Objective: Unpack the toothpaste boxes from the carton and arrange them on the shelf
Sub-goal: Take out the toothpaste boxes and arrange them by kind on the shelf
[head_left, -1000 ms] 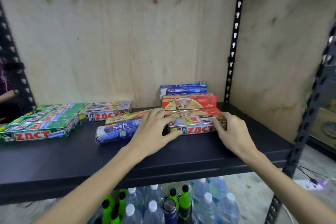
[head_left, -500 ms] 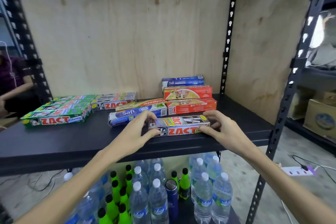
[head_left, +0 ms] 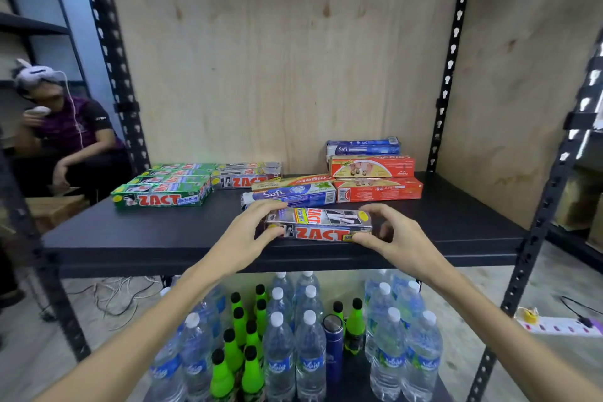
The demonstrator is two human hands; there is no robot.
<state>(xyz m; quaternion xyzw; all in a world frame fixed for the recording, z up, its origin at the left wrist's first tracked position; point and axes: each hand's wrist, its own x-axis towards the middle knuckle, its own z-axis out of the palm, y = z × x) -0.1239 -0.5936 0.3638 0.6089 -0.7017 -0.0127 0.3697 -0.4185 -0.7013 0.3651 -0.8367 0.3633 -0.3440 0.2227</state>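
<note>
Left hand, right hand: each grip clamped on end of glossy rectangular silver ZACT box, smooth black shelf.

We cannot see either end of the silver box: the left hand covers one, the right hand the other. Both forearms run out of the bottom edge. The small print on the back boxes is too blurred to read. The bottles are cut off below.
</note>
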